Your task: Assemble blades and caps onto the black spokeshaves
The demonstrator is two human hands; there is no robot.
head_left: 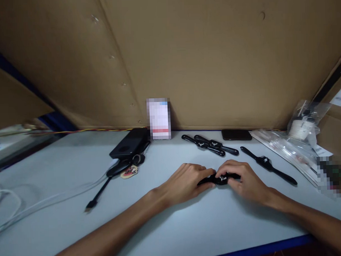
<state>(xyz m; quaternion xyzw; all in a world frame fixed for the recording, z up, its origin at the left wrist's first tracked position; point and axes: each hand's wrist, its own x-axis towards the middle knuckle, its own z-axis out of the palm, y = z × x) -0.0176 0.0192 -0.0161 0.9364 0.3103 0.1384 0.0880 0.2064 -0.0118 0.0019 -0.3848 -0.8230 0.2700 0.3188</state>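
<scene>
A black spokeshave [221, 180] lies crosswise between my hands, low over the table or resting on it; I cannot tell which. My left hand [190, 179] is closed around its left handle, thumb and fingers pinching near the middle body. On the other side my right hand [243, 181] grips the right part, fingertips at the silvery metal piece in the centre. Behind my hands, two more spokeshaves lie partly crossed, the left one [201, 144] and the right one [216, 144]. Another spokeshave [265, 162] lies at a slant beyond my right hand.
A black power bank [129, 143] with cables and a keychain [129, 171] lies at left. A lit, blurred screen [159, 119] leans on the cardboard wall [213, 59]. A dark phone [236, 134], plastic bags [288, 148] and a bagged white container [301, 128] are at right.
</scene>
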